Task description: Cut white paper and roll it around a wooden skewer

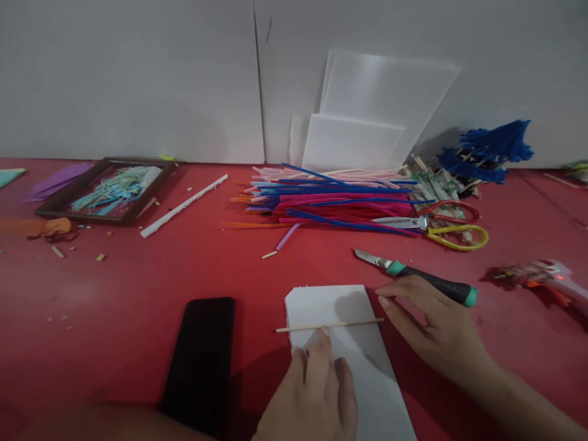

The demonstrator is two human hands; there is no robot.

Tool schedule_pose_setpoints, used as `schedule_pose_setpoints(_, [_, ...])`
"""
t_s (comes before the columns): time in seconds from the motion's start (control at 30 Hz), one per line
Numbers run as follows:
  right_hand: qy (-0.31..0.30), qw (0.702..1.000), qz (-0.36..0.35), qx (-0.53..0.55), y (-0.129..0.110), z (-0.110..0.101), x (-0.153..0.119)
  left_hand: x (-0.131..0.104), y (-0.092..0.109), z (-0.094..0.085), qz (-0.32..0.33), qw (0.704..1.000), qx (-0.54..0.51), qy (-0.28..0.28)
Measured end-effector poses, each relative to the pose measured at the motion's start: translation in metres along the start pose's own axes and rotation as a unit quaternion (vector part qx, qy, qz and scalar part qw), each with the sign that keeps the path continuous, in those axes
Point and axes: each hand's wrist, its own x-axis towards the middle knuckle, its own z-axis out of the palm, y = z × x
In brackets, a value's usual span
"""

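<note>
My left hand (315, 389) is at the lower middle, its index fingertip pressing a thin wooden stick (353, 323) down onto a white sheet of card (331, 300). The other fingers of that hand are bent. Both ends of the stick stick out past the card's long edges. My right hand (436, 324) rests at the card's right edge, thumb and index finger stretched toward the stick's right end, with nothing visible between them. Just behind it lies a utility knife (432, 280) with a black and green handle, its blade pointing left.
A black phone (202, 361) lies left of the card. Farther back are colourful pipe cleaners (331, 199), scissors (454, 229), a white strip (184, 205) and a brown frame (133, 208) with paper shreds. A glue gun (558, 278) is at right; white sheets (381, 92) lean on the wall.
</note>
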Motion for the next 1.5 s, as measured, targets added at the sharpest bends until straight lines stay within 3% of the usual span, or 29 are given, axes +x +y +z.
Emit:
schedule_pose_setpoints(0.1, [0.009,0.999,-0.004,-0.037,0.007,-0.003,0.000,0.000,0.000,0.000,0.001,1.000,0.006,0.004])
schedule_pose_setpoints(0.23, [0.031,0.990,0.004,-0.138,0.036,-0.013,-0.002,0.000,0.002,-0.001,-0.004,1.000,0.010,-0.013])
schedule_pose_setpoints(0.37, [-0.040,0.988,0.051,-0.144,0.068,-0.014,-0.008,-0.001,0.003,0.000,-0.008,0.999,0.003,-0.036])
schedule_pose_setpoints(0.47, [-0.060,0.989,0.065,-0.121,0.074,-0.013,-0.010,-0.001,0.003,0.000,0.008,1.000,0.007,-0.023])
schedule_pose_setpoints(0.73, [-0.045,0.987,0.072,-0.136,0.052,-0.019,-0.001,-0.002,0.005,0.003,-0.004,1.000,0.009,-0.010])
schedule_pose_setpoints(1.03, [-0.064,0.984,0.033,-0.160,0.056,-0.002,-0.007,0.000,0.004,0.001,-0.008,1.000,0.009,-0.007])
schedule_pose_setpoints(1.23, [0.003,0.993,-0.030,-0.118,0.024,-0.010,0.003,-0.005,0.008,0.007,-0.016,0.999,-0.022,-0.044])
schedule_pose_setpoints(1.37, [-0.061,0.993,-0.104,-0.006,-0.002,-0.016,0.010,-0.007,0.010,0.009,-0.017,0.999,-0.035,-0.035])
schedule_pose_setpoints(1.5, [-0.098,0.985,-0.138,0.037,-0.009,-0.009,0.010,-0.004,0.005,0.004,-0.015,1.000,-0.011,-0.020])
